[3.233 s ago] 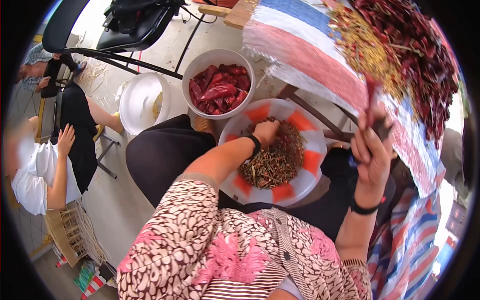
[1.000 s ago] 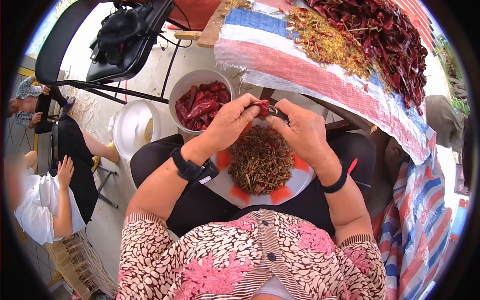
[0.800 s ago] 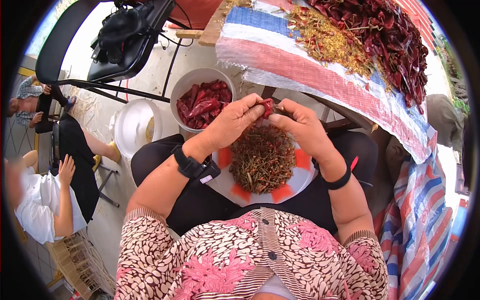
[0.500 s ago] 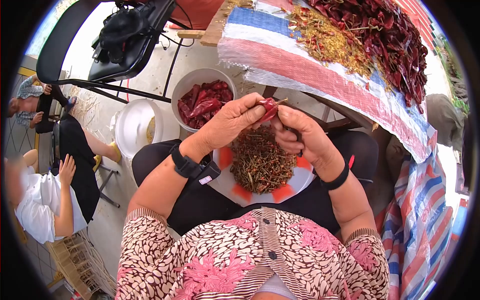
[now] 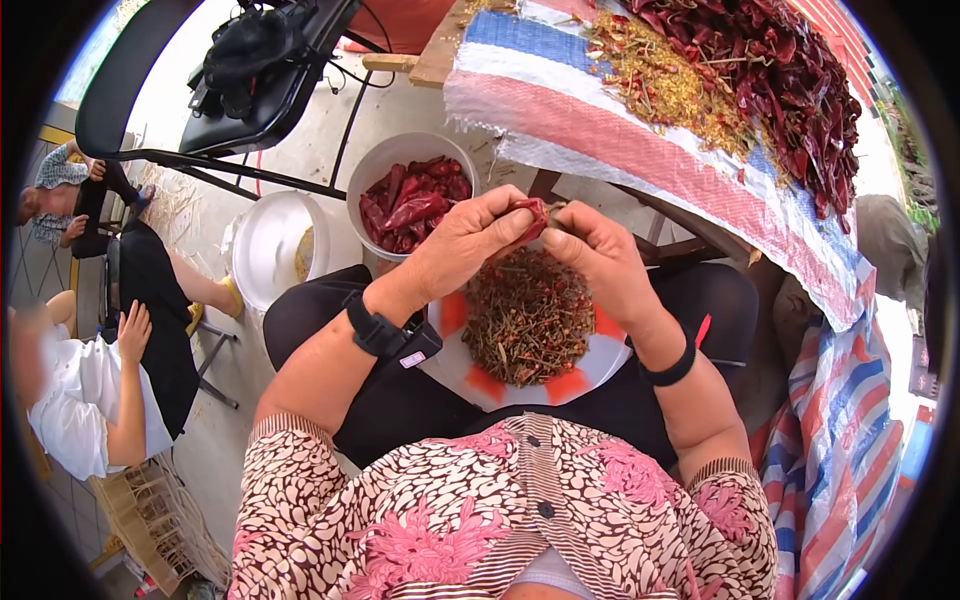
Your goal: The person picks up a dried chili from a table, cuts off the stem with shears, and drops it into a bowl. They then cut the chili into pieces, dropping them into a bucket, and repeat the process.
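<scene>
A dried red chili is pinched between the thumb and fingers of my left hand. My right hand has its fingers closed at the chili's stem end, and its fingertips partly cover the stem. Below both hands, a white basin with orange patches rests on my lap. Inside it lies a heap of brown-green chili stems with small red bits. Just beyond my left hand stands a white bucket containing dried red chilies.
A striped woven sheet covers a table at upper right, bearing a heap of dark red chilies and yellow seeds. A white tub, a black chair and a seated person are at left.
My right hand's fingers have curled in closer around the chili's stem end, hiding more of it. My left hand keeps its hold. The view has shifted slightly.
</scene>
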A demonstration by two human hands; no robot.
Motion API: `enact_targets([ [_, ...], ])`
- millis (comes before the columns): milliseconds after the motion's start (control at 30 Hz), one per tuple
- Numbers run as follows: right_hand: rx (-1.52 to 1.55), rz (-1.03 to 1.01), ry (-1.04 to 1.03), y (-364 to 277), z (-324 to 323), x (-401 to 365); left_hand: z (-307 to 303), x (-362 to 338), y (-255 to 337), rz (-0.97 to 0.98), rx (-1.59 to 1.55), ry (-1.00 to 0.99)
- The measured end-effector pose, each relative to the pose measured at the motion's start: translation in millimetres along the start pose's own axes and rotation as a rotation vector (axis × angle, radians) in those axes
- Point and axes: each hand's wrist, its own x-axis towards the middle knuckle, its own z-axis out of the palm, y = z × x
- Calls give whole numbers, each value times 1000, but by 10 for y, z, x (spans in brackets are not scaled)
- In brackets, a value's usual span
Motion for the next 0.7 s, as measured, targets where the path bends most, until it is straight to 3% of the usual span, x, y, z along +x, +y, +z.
enact_targets([
  [133,-487,-165,147,-132,-18,-61,-9,1,-43,-61,4,-15],
  [233,-608,-237,122,-93,-51,-44,8,2,-74,-65,57,-4],
  [333,63,8,-84,86,-41,-21,-42,-8,-88,-80,111,-40],
  [433,593,430,-316,-14,-144,-20,-95,-29,-127,-81,86,-83],
  [533,1026,529,-511,26,-165,-39,-127,-45,-85,-79,89,-101],
  [633,1202,581,-574,97,-149,-5,-126,-51,-81,-57,40,-87],
  [700,998,556,-532,29,-180,14,-107,-48,-88,-9,12,-79],
])
